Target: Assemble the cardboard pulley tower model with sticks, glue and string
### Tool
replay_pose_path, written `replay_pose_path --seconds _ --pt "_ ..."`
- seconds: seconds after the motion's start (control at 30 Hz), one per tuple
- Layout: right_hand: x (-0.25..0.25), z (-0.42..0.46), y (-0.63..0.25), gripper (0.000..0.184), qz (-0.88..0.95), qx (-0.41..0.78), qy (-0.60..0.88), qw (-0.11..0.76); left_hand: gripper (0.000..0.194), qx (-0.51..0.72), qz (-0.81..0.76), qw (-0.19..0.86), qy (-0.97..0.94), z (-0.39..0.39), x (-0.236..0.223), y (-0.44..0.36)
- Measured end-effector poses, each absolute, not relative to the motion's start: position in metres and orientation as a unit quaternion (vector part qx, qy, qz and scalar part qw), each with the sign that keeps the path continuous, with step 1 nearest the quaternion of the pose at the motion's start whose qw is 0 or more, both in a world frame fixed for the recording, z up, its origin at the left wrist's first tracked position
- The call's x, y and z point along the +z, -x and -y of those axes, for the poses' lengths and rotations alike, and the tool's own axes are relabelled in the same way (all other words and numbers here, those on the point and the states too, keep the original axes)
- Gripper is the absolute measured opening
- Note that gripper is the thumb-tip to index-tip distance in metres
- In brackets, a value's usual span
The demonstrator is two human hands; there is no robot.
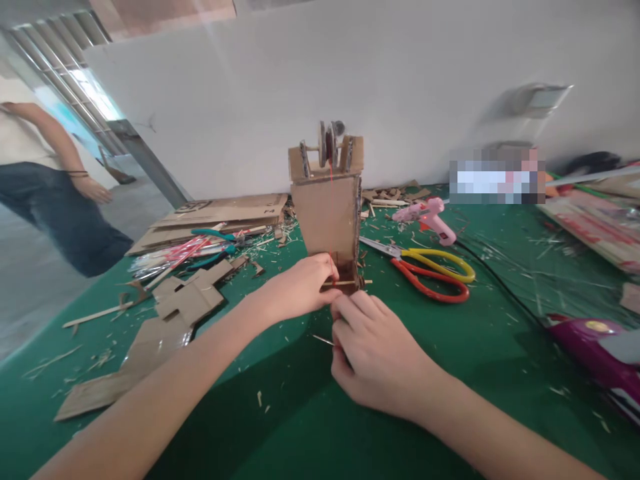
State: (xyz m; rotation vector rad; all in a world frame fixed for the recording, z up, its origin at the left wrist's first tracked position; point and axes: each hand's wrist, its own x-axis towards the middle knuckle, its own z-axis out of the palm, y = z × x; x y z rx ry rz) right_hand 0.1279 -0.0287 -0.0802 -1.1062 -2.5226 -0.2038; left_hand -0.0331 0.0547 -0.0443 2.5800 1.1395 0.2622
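Note:
A tall cardboard tower [330, 213] stands on the green table [280, 413], with a spool on a stick axle at its top and a red thread running down its front. My left hand [300, 288] is closed at the tower's base, pinching a thin wooden stick [363, 282] that passes through it. My right hand [373, 350] is closed just in front of the base, fingers pinched together on something small I cannot make out; a thin stick pokes out beside it.
Red-and-yellow scissors [430, 273] and a pink glue gun [427, 217] with a black cord lie right of the tower. Cardboard pieces [187, 297], sheets, straws and teal pliers lie to the left. A purple object [595, 347] sits at right. Another person [45, 180] stands far left.

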Motion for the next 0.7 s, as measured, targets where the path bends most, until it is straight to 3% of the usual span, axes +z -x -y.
replay_pose_path --seconds 0.13,0.4,0.7 --pt "-0.079 0.035 -0.125 0.014 0.927 -0.02 0.34 0.157 0.015 0.058 -0.406 0.128 -0.903 -0.052 -0.042 0.031" --pt "-0.074 0.03 -0.13 0.015 0.943 0.047 0.297 0.145 0.01 0.056 -0.39 -0.026 -0.919 -0.052 -0.056 0.023" --pt "-0.071 0.03 -0.132 0.019 0.944 0.078 0.284 0.146 0.013 0.039 -0.37 -0.089 -0.924 -0.052 -0.065 0.02"
